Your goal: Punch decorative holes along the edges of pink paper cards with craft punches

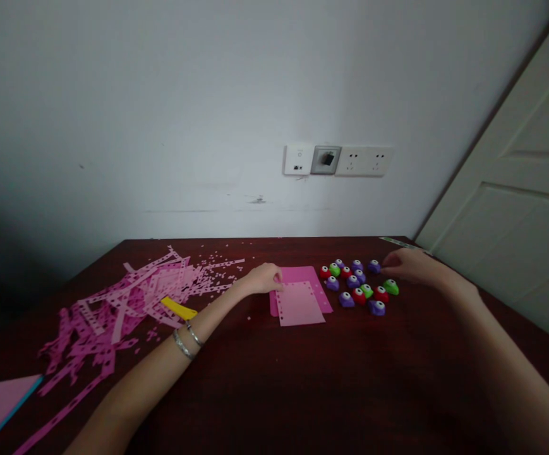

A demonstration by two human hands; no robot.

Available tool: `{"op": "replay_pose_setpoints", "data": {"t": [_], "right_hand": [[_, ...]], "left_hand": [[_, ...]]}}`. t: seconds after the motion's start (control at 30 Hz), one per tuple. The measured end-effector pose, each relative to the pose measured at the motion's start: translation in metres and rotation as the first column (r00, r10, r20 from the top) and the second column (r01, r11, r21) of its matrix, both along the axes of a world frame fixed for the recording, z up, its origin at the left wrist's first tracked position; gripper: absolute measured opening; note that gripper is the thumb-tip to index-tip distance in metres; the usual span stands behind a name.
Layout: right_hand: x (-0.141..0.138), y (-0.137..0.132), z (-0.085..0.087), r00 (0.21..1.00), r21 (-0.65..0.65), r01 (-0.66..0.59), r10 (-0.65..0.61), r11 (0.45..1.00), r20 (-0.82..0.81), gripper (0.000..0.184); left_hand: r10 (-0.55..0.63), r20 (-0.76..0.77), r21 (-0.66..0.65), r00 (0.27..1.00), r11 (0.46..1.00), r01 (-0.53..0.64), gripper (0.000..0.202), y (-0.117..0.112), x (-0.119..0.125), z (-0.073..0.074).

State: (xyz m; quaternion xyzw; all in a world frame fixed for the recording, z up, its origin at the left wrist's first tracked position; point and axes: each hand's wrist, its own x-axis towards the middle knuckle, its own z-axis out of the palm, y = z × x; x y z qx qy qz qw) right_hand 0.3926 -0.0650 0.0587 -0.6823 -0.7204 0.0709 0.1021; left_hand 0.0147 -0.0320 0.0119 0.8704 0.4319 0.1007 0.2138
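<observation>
Head view: the paper (300, 304) is pinned to the table (302, 392) at its 10 o'clock corner by the left hand (265, 278), curled narrow. The right hand (409, 265) is laid at the 2 o'clock edge of the punches (357, 287); its grip cannot be told. A punch seems to be under selection, and a fine pinch would be called for.

Single head-mounted view. The camera looks forward and slightly down across the counter (274, 392) toward the wall (208, 95), which fills the upper half. The left hand (265, 278) and right hand (409, 265) sit mid-frame, near the lens. A door (515, 221) bounds the right edge.
</observation>
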Motion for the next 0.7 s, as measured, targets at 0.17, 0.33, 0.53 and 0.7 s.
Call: {"op": "replay_pose_setpoints", "data": {"t": [0.17, 0.33, 0.53, 0.7], "right_hand": [[-0.048, -0.01, 0.016, 0.984, -0.066, -0.179, 0.18, 0.982, -0.002, 0.031], [-0.08, -0.02, 0.018, 0.952, -0.106, -0.305, 0.3, 0.946, -0.059, 0.029], [-0.101, -0.025, 0.012, 0.92, -0.111, -0.391, 0.384, 0.914, -0.077, 0.025], [-0.11, -0.02, -0.001, 0.893, -0.12, -0.45, 0.443, 0.885, -0.085, 0.024]], "left_hand": [[0.011, -0.03, -0.074, 0.999, 0.997, -0.013, 0.021, -0.001, 0.004, -0.011], [0.028, -0.015, -0.107, 1.0, 0.994, -0.029, 0.022, 0.004, 0.005, -0.016], [0.067, -0.07, -0.112, 0.995, 0.991, -0.075, 0.032, 0.007, 0.003, -0.017], [0.08, -0.03, -0.151, 0.996, 0.985, -0.083, 0.024, 0.003, 0.005, -0.012]]}}
